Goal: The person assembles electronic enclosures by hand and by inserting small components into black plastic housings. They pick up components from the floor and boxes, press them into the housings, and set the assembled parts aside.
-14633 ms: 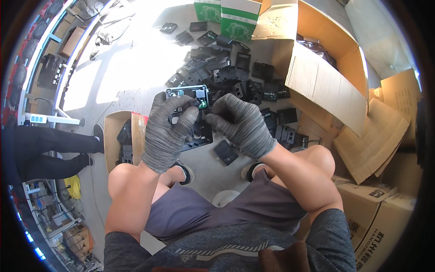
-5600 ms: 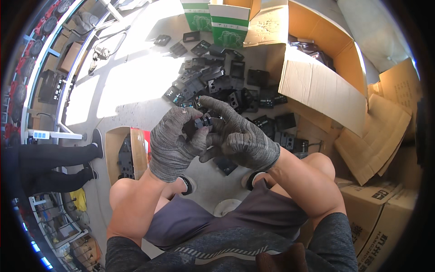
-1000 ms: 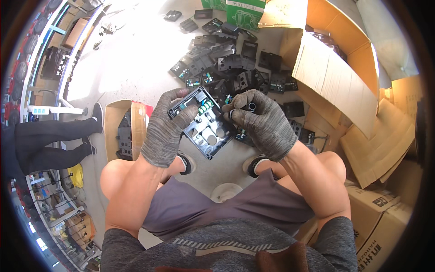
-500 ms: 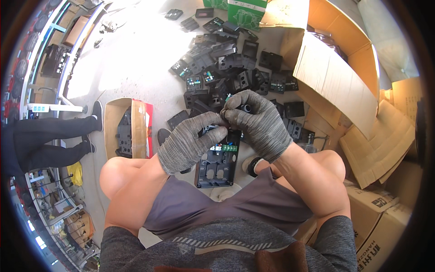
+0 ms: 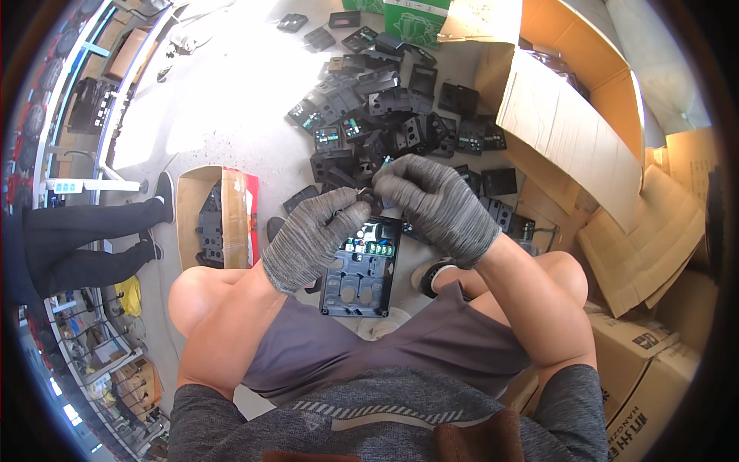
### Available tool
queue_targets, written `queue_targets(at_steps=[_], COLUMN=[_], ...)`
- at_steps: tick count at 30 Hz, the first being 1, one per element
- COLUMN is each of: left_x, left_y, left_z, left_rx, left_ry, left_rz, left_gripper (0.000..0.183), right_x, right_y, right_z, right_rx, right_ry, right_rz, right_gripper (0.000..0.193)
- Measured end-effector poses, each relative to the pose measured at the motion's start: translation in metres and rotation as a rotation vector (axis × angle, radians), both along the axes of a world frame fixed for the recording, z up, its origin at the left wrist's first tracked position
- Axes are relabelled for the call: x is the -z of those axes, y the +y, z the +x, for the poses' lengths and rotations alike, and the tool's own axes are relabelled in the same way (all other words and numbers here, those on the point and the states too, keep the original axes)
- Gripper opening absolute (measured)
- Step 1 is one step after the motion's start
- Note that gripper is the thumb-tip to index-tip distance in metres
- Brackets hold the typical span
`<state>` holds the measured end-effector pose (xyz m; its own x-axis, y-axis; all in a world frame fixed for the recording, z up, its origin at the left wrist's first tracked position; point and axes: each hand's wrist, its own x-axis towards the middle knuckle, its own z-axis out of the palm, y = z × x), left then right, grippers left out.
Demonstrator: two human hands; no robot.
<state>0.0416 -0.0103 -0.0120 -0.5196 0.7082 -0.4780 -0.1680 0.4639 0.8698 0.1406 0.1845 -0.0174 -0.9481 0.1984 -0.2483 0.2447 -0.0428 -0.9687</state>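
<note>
Both hands wear grey knitted gloves and meet above an open black plastic housing between my knees. A circuit board with green terminal blocks shows inside the housing. My left hand pinches a small dark round part between thumb and forefinger. Close against that part, my right hand has its fingers curled together. Whatever its fingertips grip is too small or too hidden to make out. Beyond the hands lies a heap of similar black housings, some with boards showing.
An opened cardboard box stands at the far right, flattened cardboard below it. On the left is a smaller carton holding black housings. Another person's legs reach in beside metal shelving. A green box stands at the back.
The hands have drawn slightly apart, and the dark round part now shows at my left fingertips. The housing has shifted slightly left and shows more of its board.
</note>
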Motion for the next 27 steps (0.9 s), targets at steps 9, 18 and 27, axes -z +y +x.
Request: queue_targets(at_steps=[9, 18, 27], left_x=[0.001, -0.013, -0.022], left_y=[0.001, 0.0, -0.004], left_z=[-0.007, -0.007, -0.009], left_rx=[-0.175, -0.3, -0.285], left_ry=[0.359, 0.371, 0.245], left_rz=[0.139, 0.171, 0.247], left_gripper=[0.021, 0.024, 0.032], right_x=[-0.007, -0.006, 0.014], right_y=[0.005, -0.009, -0.005], right_z=[0.003, 0.001, -0.002], right_rx=[0.036, -0.104, -0.196], right_ry=[-0.066, -0.175, -0.139], right_rz=[0.112, 0.261, 0.105], right_gripper=[0.023, 0.026, 0.037])
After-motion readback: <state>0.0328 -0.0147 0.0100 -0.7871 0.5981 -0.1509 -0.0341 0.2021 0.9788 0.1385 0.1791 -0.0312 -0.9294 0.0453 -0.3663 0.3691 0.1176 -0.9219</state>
